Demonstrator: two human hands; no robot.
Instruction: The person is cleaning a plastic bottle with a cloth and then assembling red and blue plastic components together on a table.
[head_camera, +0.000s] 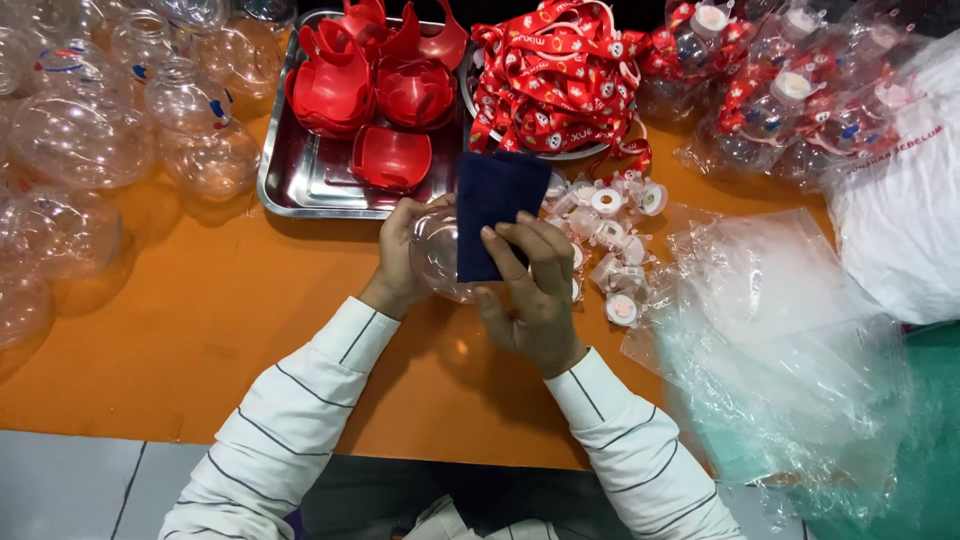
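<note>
I judge I'm mid-wipe; left hand grips the clear globe, right hand pinches the navy cloth; next, rotate it.

Your hands hold a bottle; the tray lies far left, bags right.

One steel tray, one dark cloth
</note>
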